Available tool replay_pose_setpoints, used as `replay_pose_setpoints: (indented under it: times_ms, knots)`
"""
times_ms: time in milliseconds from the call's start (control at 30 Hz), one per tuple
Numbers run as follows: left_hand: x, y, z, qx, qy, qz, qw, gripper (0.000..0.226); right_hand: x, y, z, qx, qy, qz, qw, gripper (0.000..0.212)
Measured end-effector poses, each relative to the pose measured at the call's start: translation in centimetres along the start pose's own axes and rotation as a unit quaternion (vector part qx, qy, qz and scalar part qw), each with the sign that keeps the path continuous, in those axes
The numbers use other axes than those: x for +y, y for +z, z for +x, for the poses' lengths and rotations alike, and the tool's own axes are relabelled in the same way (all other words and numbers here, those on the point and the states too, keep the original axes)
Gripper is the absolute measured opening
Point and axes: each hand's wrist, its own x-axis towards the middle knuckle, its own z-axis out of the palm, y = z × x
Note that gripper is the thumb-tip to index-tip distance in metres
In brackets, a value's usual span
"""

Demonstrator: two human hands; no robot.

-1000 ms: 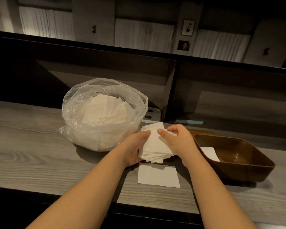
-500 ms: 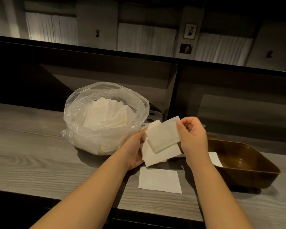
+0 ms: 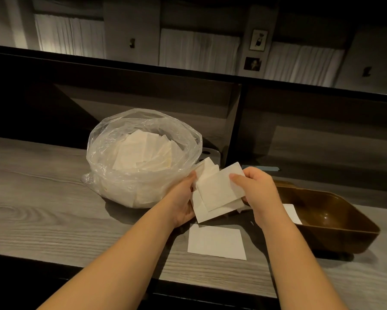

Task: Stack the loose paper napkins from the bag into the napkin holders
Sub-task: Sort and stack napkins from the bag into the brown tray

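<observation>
Dim, warm light from above — soft shadows under the bag, dark corners, wide-angle bending at edges.

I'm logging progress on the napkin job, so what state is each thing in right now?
plastic bag: open at the top, napkins inside.
left hand: holds the bundle of napkins.
right hand: pinches the top napkin of the bundle.
single napkin: flat on the counter.
brown tray: one napkin in it, otherwise bare.
</observation>
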Motion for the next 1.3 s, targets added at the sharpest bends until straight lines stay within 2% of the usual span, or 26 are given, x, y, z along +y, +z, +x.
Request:
replay_pose_setpoints:
  times_ms: [167, 300, 433, 500, 567, 633, 733, 833, 1033, 1100, 1200, 1300]
  knots:
    - [0.1, 0.2, 0.3, -0.003, -0.013, -0.032, 0.999, 0.026, -0.3, -0.2, -0.3, -0.054, 0.058, -0.013, 0.997, 0.016]
    - [0.2, 0.4, 0.2, -0.001, -0.009, -0.047, 0.999, 0.027, 0.4, 0.1, -0.5, -0.045, 0.039, -0.077, 0.995, 0.021]
    - [0.3, 0.5, -0.1, -0.012, -0.012, -0.053, 0.998, 0.02, 1.0, -0.4, -0.5, -0.084, 0.064, -0.049, 0.993, 0.013]
    - [0.3, 0.5, 0.0, -0.009, -0.004, -0.047, 0.999, 0.022, 1.1, -0.7, -0.7, -0.077, 0.033, -0.084, 0.993, 0.02]
    - [0.1, 0.4, 0.0, -0.014, 0.012, -0.027, 0.999, 0.026, 1.0, -0.8, -1.0, -0.039, -0.043, -0.14, 0.988, 0.026]
    - [-0.1, 0.2, 0.0, -0.026, 0.028, 0.006, 0.999, 0.029, 0.8, -0.9, -1.2, -0.028, -0.117, -0.093, 0.988, 0.029]
    - [0.0, 0.1, -0.6, -0.053, 0.041, 0.043, 0.997, 0.024, 0.6, -1.1, -1.1, -0.022, -0.122, 0.048, 0.991, 0.031]
    - [-0.1, 0.1, -0.9, -0.065, 0.037, 0.092, 0.993, 0.028, 0.7, -0.8, -0.6, 0.0, -0.082, 0.055, 0.995, 0.015]
    - [0.0, 0.5, -1.3, -0.065, -0.022, 0.079, 0.995, 0.04, 1.6, 0.6, 0.2, 0.031, -0.061, -0.037, 0.997, 0.006]
    - [0.1, 0.4, -1.3, -0.065, -0.028, 0.083, 0.994, 0.045, 1.6, 0.4, 0.3, 0.051, -0.08, -0.006, 0.995, 0.01]
    - [0.2, 0.3, -1.5, -0.073, -0.031, 0.099, 0.992, 0.056, 1.2, 0.0, 0.0, 0.074, -0.105, 0.079, 0.989, 0.003]
    - [0.1, 0.3, -1.4, -0.077, -0.036, 0.094, 0.992, 0.068, 0.8, -0.3, -0.3, 0.035, -0.094, 0.137, 0.985, 0.005]
